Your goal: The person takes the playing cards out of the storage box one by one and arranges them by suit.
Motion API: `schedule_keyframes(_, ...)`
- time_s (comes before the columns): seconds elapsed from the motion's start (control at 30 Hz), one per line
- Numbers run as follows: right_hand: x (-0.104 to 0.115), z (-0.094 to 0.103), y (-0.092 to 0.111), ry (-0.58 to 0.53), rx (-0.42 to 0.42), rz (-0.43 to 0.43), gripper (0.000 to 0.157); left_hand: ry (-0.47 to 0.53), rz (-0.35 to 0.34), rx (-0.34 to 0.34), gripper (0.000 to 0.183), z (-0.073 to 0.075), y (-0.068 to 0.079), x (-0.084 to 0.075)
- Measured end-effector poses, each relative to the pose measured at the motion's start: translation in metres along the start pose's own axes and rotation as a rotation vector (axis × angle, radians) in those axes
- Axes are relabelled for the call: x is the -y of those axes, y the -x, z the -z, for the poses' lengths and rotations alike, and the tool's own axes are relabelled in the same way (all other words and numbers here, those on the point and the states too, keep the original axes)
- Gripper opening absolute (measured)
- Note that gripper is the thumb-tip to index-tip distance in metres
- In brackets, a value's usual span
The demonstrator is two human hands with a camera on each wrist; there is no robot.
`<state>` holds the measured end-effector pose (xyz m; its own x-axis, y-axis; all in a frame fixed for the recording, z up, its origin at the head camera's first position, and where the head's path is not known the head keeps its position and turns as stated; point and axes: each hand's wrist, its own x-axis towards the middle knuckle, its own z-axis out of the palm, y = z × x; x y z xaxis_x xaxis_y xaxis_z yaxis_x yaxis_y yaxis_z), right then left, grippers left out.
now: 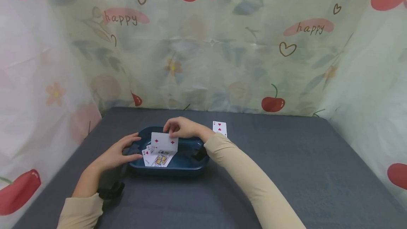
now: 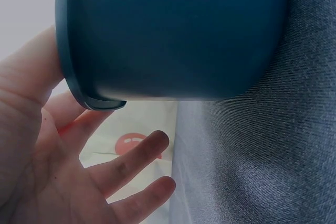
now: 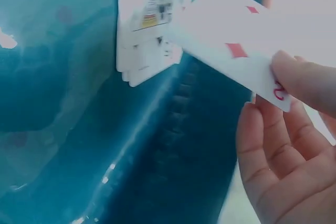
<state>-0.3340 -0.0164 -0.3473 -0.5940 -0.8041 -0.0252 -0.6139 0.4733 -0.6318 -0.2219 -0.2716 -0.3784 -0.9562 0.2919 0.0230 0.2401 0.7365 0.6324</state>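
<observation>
A dark blue tray [image 1: 189,167] lies on the table with several playing cards [image 1: 160,160] fanned at its left side, a face card on top. My right hand [image 1: 185,127] pinches the two of diamonds [image 3: 236,30] by one corner between thumb and fingers. That card tilts up above the pile, its lower edge close to the other cards; whether it touches them I cannot tell. My left hand [image 1: 116,153] rests at the tray's left end, thumb and forward fingers over the rim [image 2: 65,40]. In the left wrist view, two of its fingers [image 2: 128,166] extend free below the tray.
Another card with red hearts [image 1: 219,127] lies on the table right of the tray, partly hidden by my right sleeve [image 1: 254,183]. A dark grey cloth [image 1: 302,165] covers the table. Printed curtains [image 1: 206,63] enclose the back and both sides.
</observation>
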Motion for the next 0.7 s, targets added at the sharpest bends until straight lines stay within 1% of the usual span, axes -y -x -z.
schedule_keyframes(0.13,-0.001,0.01,0.007,-0.046,-0.081,0.014,0.023,-0.006,-0.006,-0.004,0.069,0.0,0.001,0.0)
schedule_keyframes(0.3,-0.004,0.022,0.021,-0.087,-0.178,0.005,0.02,-0.006,-0.014,-0.01,0.069,0.0,0.001,-0.001)
schedule_keyframes(0.43,-0.01,0.03,0.034,-0.116,-0.24,-0.008,0.02,-0.003,-0.012,-0.011,0.069,0.001,0.001,-0.001)
schedule_keyframes(0.7,-0.031,0.039,0.061,-0.189,-0.326,-0.12,0.022,-0.002,-0.027,-0.013,0.07,0.0,0.001,0.001)
